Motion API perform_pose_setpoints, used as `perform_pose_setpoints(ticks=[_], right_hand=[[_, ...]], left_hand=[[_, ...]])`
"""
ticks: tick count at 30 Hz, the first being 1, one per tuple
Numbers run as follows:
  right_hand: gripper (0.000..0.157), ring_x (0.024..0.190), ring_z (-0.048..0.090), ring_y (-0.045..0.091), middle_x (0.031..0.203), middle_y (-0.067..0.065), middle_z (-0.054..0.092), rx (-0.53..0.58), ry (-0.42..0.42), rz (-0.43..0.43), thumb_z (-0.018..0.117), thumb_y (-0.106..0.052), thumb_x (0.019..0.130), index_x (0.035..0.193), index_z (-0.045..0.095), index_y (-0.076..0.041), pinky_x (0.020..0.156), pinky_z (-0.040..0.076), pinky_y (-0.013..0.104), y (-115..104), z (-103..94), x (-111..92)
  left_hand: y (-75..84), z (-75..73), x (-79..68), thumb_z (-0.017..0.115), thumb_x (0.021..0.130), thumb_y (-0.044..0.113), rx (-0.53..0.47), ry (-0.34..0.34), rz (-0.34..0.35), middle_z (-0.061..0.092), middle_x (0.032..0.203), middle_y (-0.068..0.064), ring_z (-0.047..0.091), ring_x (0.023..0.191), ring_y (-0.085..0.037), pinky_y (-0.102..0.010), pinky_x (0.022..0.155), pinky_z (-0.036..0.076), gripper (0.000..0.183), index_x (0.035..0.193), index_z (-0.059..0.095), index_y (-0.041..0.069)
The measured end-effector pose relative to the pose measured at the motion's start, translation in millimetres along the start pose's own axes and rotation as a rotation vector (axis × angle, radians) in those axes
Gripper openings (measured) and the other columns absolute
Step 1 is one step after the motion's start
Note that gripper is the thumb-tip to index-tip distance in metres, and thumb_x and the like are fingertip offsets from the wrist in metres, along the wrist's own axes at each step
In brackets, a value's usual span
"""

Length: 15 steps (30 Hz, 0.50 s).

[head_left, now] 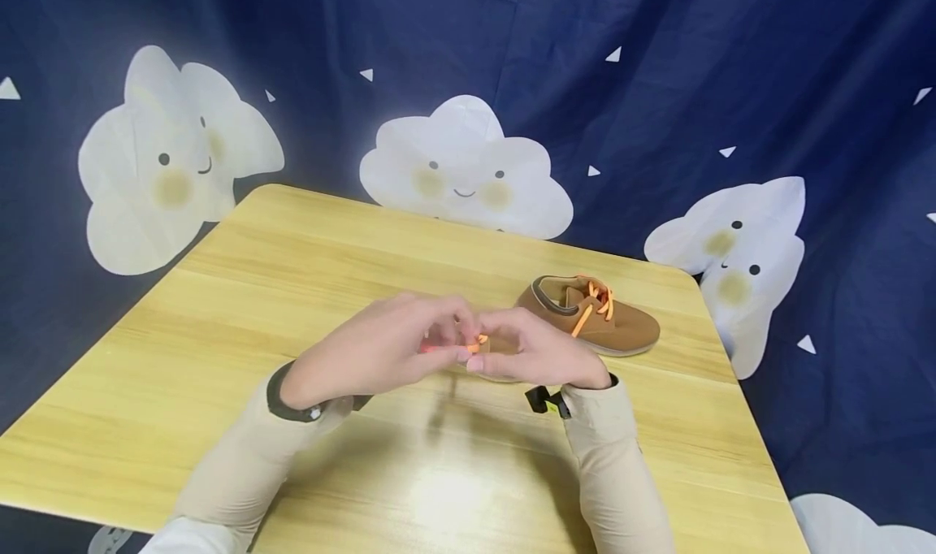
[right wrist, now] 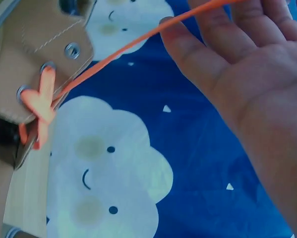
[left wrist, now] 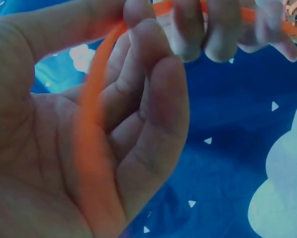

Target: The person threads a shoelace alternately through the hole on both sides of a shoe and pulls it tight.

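A bright orange shoelace runs between both hands above the table. My left hand pinches it between thumb and fingertips, with a loose length hanging across the palm. Close beside it, fingertips almost meeting, my right hand holds the lace with bent fingers. From there the lace stretches taut to a tan shoe, where it crosses through metal eyelets. In the head view my hands hide most of that shoe; a strip of its sole shows beneath them. Some eyelets hold no lace.
A second brown shoe with orange laces stands just behind my right hand, toe pointing right. The wooden table reaches back to a dark blue curtain printed with white clouds and triangles.
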State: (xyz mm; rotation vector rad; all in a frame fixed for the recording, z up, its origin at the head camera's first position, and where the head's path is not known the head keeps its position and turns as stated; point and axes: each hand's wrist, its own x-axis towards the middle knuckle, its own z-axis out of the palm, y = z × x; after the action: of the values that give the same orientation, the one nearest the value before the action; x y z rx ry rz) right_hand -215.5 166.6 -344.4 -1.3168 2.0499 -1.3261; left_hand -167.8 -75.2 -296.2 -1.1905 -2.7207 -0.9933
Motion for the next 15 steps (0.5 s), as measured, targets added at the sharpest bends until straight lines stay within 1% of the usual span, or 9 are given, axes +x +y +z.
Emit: perform_pose_setpoints(ticks=[2,3,4,7,9,11,14,15], right_hand=[[0.007,0.092,0.062,0.013,0.097,0.007,0.068,0.031,0.045,-0.021,0.066,-0.004,0.099,0.101,0.068,-0.01,0.085,0.054,0.031,-3.4,-0.3,-1.0],[0.005,0.091,0.062,0.012,0.095,0.011,0.068,0.047,0.07,-0.02,0.065,-0.003,0.099,0.099,0.068,-0.007,0.084,0.053,0.029,-4.8,-0.6,-1.9],[0.004,0.09,0.062,0.013,0.094,0.014,0.068,0.061,0.094,-0.02,0.066,-0.003,0.099,0.099,0.068,-0.006,0.084,0.053,0.029,-6.1,-0.9,-2.5],[0.005,0.089,0.065,0.016,0.094,0.024,0.068,0.089,0.15,-0.018,0.066,0.0,0.098,0.099,0.07,-0.002,0.084,0.054,0.028,-8.7,-1.5,-3.9],[0.006,0.089,0.066,0.02,0.096,0.019,0.072,0.111,0.169,-0.022,0.067,0.001,0.097,0.1,0.071,0.0,0.084,0.055,0.029,-9.5,-1.4,-4.0],[0.008,0.09,0.069,0.021,0.097,0.011,0.075,0.123,0.189,-0.04,0.066,0.002,0.097,0.101,0.073,0.001,0.084,0.057,0.029,-10.2,-1.2,-3.8],[0.011,0.092,0.071,0.017,0.101,-0.002,0.077,0.143,0.217,-0.057,0.064,0.003,0.098,0.105,0.073,0.003,0.085,0.058,0.031,-11.2,-1.6,-4.2],[0.013,0.093,0.071,0.016,0.101,-0.004,0.077,0.145,0.226,-0.061,0.064,0.003,0.098,0.106,0.073,0.004,0.085,0.058,0.031,-11.7,-1.8,-4.5]], left_hand=[[1.1,-3.9,-2.5,0.072,0.098,0.027,-0.02,0.023,-0.002,0.073,0.089,0.014,0.06,0.074,-0.003,-0.026,0.07,0.051,0.012,0.108,0.066,0.024],[1.4,-5.5,-3.4,0.071,0.098,0.027,-0.027,0.031,-0.004,0.074,0.09,0.014,0.059,0.074,-0.003,-0.027,0.07,0.05,0.012,0.109,0.067,0.024],[1.3,-6.6,-4.0,0.071,0.099,0.028,-0.032,0.04,-0.001,0.074,0.09,0.014,0.059,0.073,-0.003,-0.027,0.069,0.05,0.013,0.111,0.067,0.025],[1.1,-7.2,-4.0,0.07,0.099,0.028,-0.058,0.064,0.016,0.076,0.094,0.012,0.064,0.077,-0.003,-0.029,0.07,0.055,0.017,0.116,0.067,0.024],[1.5,-6.6,-3.4,0.07,0.099,0.028,-0.063,0.072,0.023,0.076,0.095,0.012,0.067,0.081,-0.002,-0.029,0.072,0.057,0.02,0.119,0.068,0.024],[2.2,-6.3,-2.7,0.07,0.099,0.028,-0.062,0.081,0.024,0.075,0.097,0.013,0.066,0.08,-0.002,-0.029,0.071,0.056,0.02,0.12,0.069,0.026],[3.0,-7.7,-3.6,0.071,0.099,0.028,-0.054,0.088,0.004,0.074,0.098,0.015,0.058,0.068,-0.004,-0.025,0.062,0.049,0.019,0.118,0.071,0.027],[3.1,-8.3,-4.0,0.071,0.099,0.027,-0.057,0.093,0.0,0.073,0.098,0.016,0.056,0.066,-0.004,-0.024,0.06,0.048,0.019,0.118,0.072,0.027]])
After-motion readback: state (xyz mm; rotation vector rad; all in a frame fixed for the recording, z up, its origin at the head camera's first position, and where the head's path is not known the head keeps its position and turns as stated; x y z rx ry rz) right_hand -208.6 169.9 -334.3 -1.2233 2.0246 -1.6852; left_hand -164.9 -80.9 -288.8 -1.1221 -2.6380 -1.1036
